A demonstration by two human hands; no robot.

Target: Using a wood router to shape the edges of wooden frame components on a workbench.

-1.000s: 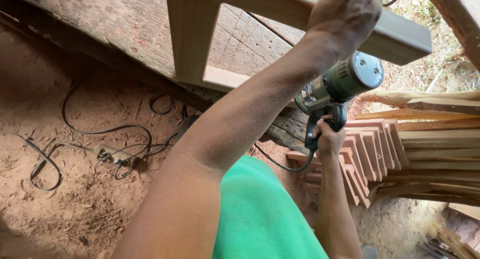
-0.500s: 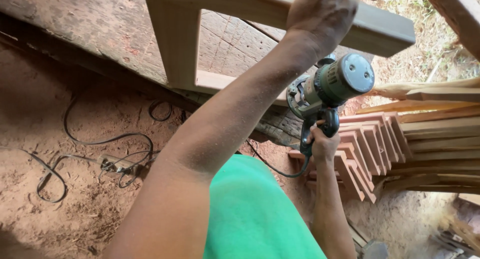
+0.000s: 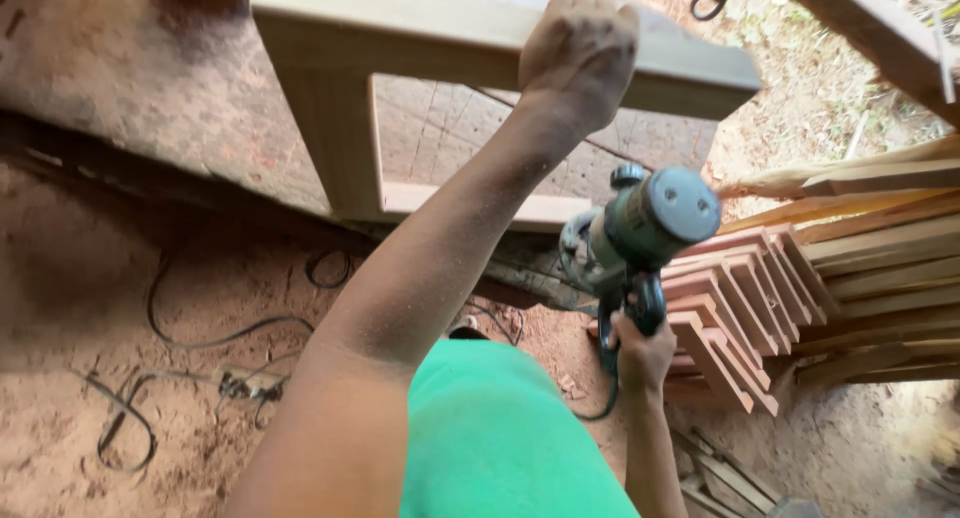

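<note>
A: Head view. What does the left hand (image 3: 578,63) do?

B: It is closed in a fist over the top rail of a pale wooden frame (image 3: 420,38), fingers wrapped over the far edge, knuckles toward the camera. The forearm, dusted with sawdust, runs diagonally down to the green shirt (image 3: 500,438) at the bottom of the view.

A: And the right hand (image 3: 640,353)?

B: It grips the handle of a green-grey electric router (image 3: 640,228), held low and right of the frame. The round motor cap faces the camera; the tool's base points toward the frame's lower rail (image 3: 470,203), close to it. Whether the two touch cannot be told.

A: Where does the frame stand?

B: Upright against a rough, reddish timber slab (image 3: 170,108), its rails and one vertical post enclosing a rectangular opening through which scored wood shows.

A: Surroundings?

B: To the right, a stack of reddish boards (image 3: 740,308) with stepped ends, and longer pale planks (image 3: 880,238) above them. On the sawdust-covered ground (image 3: 80,308) at left lie looping black cables (image 3: 190,328) joined at a connector (image 3: 245,386). A metal hook (image 3: 712,0) hangs at the upper right.
</note>
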